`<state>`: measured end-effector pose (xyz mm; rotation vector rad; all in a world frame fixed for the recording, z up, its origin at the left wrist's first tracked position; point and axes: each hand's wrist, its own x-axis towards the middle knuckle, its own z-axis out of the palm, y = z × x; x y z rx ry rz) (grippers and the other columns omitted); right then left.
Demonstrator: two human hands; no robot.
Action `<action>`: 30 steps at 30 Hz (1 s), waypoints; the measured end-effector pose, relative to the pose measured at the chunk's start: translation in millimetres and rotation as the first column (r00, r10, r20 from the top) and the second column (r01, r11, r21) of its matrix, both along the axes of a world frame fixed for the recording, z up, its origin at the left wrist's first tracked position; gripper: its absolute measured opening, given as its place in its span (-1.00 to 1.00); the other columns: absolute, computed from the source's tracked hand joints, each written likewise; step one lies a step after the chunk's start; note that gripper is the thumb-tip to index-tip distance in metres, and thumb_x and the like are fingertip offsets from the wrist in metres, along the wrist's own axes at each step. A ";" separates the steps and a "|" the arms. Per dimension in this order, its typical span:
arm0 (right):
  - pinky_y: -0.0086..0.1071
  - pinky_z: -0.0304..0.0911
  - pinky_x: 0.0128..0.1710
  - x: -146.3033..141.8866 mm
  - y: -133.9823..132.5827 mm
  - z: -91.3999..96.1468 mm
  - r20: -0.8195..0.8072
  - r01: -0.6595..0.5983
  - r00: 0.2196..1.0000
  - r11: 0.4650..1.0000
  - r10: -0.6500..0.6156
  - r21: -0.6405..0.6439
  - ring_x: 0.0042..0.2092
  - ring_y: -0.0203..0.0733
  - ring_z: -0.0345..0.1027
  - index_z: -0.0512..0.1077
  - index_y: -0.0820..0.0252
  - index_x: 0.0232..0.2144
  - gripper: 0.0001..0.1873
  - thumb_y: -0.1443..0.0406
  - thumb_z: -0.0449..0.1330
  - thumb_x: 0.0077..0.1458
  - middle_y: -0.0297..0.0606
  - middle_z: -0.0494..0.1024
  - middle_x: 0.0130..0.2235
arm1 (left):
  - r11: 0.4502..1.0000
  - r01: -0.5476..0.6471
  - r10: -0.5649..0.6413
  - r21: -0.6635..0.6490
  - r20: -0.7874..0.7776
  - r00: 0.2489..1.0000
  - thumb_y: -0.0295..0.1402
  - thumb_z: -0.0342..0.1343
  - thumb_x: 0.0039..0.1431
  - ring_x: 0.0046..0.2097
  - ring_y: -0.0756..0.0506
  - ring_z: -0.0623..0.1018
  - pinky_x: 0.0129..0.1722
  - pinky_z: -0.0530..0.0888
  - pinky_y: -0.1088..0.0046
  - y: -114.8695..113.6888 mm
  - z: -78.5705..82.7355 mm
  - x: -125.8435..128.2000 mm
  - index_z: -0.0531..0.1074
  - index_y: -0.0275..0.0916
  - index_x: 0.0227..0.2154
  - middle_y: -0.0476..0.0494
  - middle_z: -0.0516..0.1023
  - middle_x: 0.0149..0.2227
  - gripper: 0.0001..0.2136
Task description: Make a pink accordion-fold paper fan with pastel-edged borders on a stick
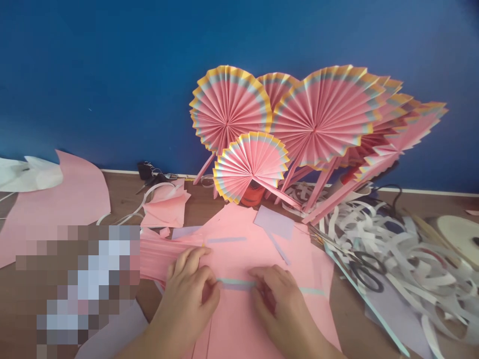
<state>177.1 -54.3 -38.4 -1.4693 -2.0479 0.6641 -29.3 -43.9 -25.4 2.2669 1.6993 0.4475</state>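
Note:
My left hand (190,289) and my right hand (277,299) rest on a pink paper sheet (239,319) on the wooden table. Both pinch a thin pale blue strip (236,283) that lies across the sheet between them; the fingers are curled and pressed together. A pleated, folded pink paper (157,254) lies just left of my left hand. Another pale strip (226,240) lies farther up on the sheet.
Several finished pink pleated paper fans (314,119) on sticks lean against the blue wall. Black scissors (364,271) and a heap of white paper offcuts (411,249) lie at right. A tape roll (460,234) sits far right. Pink sheets (67,194) lie at left.

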 end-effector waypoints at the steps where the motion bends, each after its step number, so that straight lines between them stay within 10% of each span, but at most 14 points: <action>1: -0.29 0.21 -0.38 -0.3 0.1 0.5 -0.001 0.004 1.000 1.000 -0.004 0.005 -0.38 -0.15 0.33 0.37 0.15 -0.21 -0.69 0.50 0.05 -0.02 -0.31 0.45 -0.45 | 1.000 0.000 0.000 -0.002 -0.005 1.000 -0.46 0.02 0.05 0.06 -0.31 0.31 -0.14 0.35 0.11 0.1 -0.1 0.2 0.33 -0.18 -0.57 -0.17 0.40 0.01 -0.87; 18: -0.31 0.20 -0.42 -4.2 0.2 3.8 0.028 0.044 0.999 0.998 -0.046 0.041 -0.41 -0.15 0.31 0.36 0.14 -0.21 -0.65 0.50 0.03 -0.09 -0.29 0.42 -0.46 | 1.000 0.005 -0.004 0.030 -0.029 1.000 -0.46 0.01 0.05 0.05 -0.29 0.31 -0.15 0.35 0.14 -2.0 1.6 0.8 0.31 -0.17 -0.55 -0.18 0.40 0.00 -0.88; 30: -0.31 0.29 -0.34 5.8 1.1 7.3 -0.110 0.025 0.993 0.987 -0.043 -0.161 -0.29 -0.14 0.33 0.34 0.10 -0.16 -0.52 0.57 -0.03 -0.11 -0.25 0.44 -0.29 | 0.997 -0.007 0.004 0.076 0.034 0.999 -0.52 -0.13 0.14 0.04 -0.26 0.35 -0.13 0.36 0.15 -4.9 1.8 -2.1 0.36 -0.15 -0.36 -0.19 0.43 -0.03 -0.81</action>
